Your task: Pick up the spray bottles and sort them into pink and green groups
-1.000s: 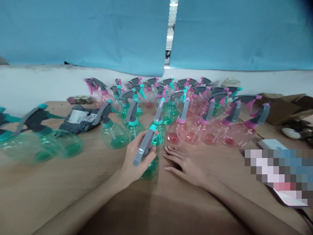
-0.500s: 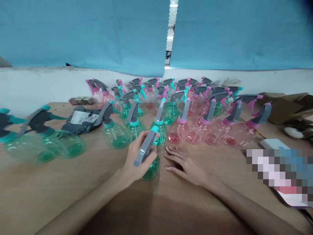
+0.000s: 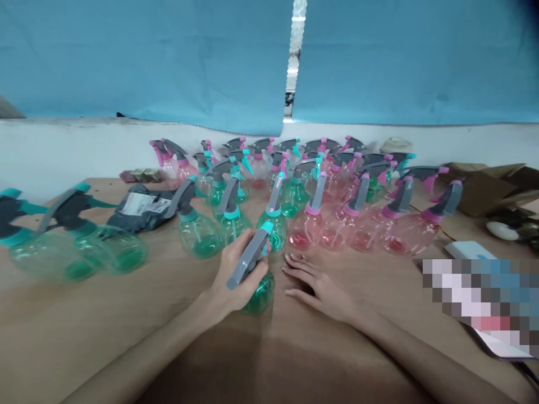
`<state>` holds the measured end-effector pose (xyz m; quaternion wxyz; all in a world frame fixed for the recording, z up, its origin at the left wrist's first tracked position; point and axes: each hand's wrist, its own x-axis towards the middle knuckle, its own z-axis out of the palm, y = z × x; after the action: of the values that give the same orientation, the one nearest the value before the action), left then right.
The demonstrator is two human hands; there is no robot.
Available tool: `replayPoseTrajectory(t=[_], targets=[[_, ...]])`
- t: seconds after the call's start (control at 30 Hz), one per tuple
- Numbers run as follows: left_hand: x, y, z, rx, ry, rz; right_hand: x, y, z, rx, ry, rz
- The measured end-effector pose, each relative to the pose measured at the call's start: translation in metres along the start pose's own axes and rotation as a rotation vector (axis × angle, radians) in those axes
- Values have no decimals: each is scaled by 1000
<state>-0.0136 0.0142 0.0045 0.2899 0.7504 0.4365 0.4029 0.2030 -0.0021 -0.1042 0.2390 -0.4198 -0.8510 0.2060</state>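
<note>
At the centre of your worktop [image 3: 177,314], a green spray bottle [image 3: 259,294] sat in front of you, its grey spray head [image 3: 246,261] aimed toward one o'clock. Your left hand [image 3: 236,269] curled around the neck just under that head, thumb on the near side; the fingers' far wrap was partly hidden, and you could not tell how hard they pressed. At three o'clock, apart from the bottle, your right hand [image 3: 314,280] lay palm down with its fingers loosely spread, holding nothing.

For a sure hold, the neck looked the better place to bear the grip, with light fingers near the trigger, which a squeeze could have worked. Bracing the round body with your right hand would likely have curbed any wobble.

Care mattered most at twelve to one o'clock, where a second green bottle [image 3: 273,224] stood close beyond the nozzle and a knock seemed the likeliest slip. Pink bottles [image 3: 303,233] lined up from one to two o'clock, more green ones [image 3: 200,235] stood at ten to eleven, and a dark parcel [image 3: 143,207] lay at ten. Farther out, cardboard [image 3: 484,191] rested near two, and a blue sheet [image 3: 168,62] hung at twelve.
</note>
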Motion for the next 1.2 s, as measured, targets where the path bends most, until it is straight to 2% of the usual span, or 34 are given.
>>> replayPoseTrajectory(t=[0.2, 0.63, 1.0, 1.2], targets=[[-1, 0, 0, 2, -9, 26, 0, -2, -2, -5, -8, 5], [-4, 1, 4, -94, -16, -25, 1, -2, -1, -12, -20, 14], [-5, -1, 5, -52, 0, -3, 1, -2, -2, -41, -35, 20], [-4, 1, 4, -105, -32, -19, 0, 0, 0, -42, -29, 10]])
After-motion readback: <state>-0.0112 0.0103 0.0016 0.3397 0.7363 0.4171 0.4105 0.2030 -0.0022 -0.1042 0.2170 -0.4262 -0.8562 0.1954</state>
